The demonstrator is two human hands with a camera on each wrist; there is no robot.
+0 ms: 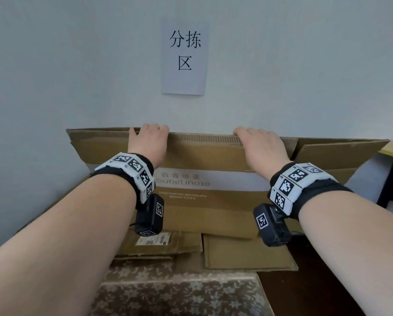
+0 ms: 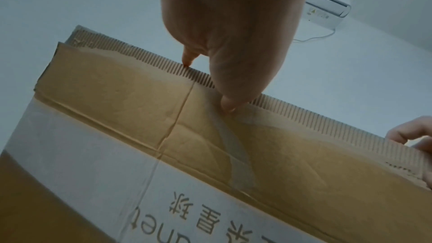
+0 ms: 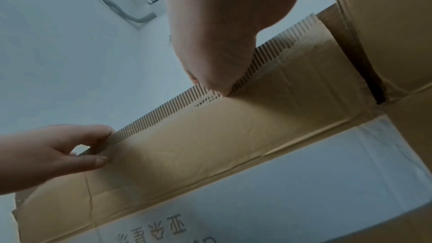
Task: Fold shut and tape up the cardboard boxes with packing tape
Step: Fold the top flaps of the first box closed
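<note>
At far left, the left hand [image 1: 148, 142] curls its fingers [image 2: 230, 84] over the top edge of the flattened cardboard box [image 1: 213, 201] leaning on the far wall; the right hand [image 1: 260, 147] grips likewise. Better to lift both together, evenly, so it doesn't buckle.

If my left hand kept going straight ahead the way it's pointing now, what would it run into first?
Most likely the pale wall. The left hand grips the top edge of the flattened brown cardboard box, fingers hooked over toward the wall. Nothing shows between them, though the gap's depth is unclear.
</note>
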